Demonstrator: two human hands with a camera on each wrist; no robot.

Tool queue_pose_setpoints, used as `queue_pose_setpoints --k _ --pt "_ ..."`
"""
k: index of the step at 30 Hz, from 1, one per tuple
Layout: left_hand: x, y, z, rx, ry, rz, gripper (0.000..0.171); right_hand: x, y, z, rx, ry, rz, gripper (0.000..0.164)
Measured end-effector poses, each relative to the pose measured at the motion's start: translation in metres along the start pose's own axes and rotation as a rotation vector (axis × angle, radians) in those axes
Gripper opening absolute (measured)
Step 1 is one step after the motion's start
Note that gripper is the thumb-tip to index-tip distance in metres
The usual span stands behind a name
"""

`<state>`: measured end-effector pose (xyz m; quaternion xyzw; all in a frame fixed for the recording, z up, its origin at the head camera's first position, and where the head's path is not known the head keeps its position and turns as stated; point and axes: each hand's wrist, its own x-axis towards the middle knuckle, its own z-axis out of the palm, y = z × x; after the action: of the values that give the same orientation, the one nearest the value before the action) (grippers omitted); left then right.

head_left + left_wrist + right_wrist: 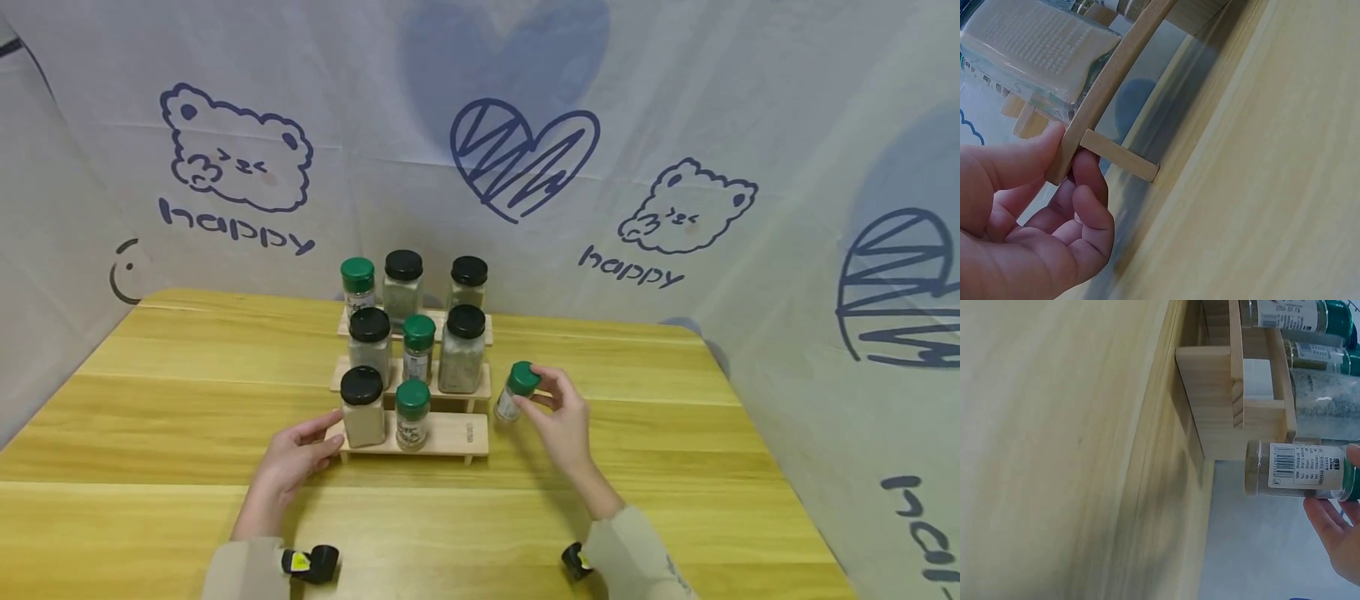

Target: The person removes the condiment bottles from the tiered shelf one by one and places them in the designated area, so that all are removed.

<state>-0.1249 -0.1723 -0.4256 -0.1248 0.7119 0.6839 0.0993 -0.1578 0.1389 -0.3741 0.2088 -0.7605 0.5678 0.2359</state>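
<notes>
My right hand [564,423] holds a small spice jar [509,405] by its green cap, tilted, just right of the three-tier wooden spice rack [448,433]. In the right wrist view the jar's barcode label [1305,466] faces the camera, and its base points toward the rack. With thumb above and fingers below, my left hand [294,457] pinches the left end of the rack's front shelf [1099,100]. Beside that thumb stands a square black-lidded jar [363,410]. A green-capped jar [412,418] sits mid-shelf, with bare wood to its right.
Several black- and green-lidded jars fill the rack's middle and back tiers, including a large black-lidded jar [461,354] at the middle tier's right. A wood-grain table [637,467] lies under everything. Behind it hangs a pale curtain [375,167] with blue drawings.
</notes>
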Motion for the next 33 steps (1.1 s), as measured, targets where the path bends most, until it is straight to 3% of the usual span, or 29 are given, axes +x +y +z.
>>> queue_pose_setpoints --k 7,14,23,33 --pt "0.000 0.000 0.000 -0.010 0.003 0.010 0.051 0.008 0.034 0.000 -0.034 0.008 0.037 0.038" --pt "0.000 0.000 -0.001 -0.005 0.002 0.002 0.052 0.019 0.042 0.002 -0.044 -0.004 0.075 0.037" --pt "0.001 -0.001 -0.002 -0.044 -0.010 0.023 0.051 0.032 0.054 0.008 -0.134 -0.018 0.101 0.034" --pt "0.000 -0.002 -0.003 -0.056 0.000 0.032 0.050 0.046 0.069 0.015 -0.076 0.018 0.147 0.033"
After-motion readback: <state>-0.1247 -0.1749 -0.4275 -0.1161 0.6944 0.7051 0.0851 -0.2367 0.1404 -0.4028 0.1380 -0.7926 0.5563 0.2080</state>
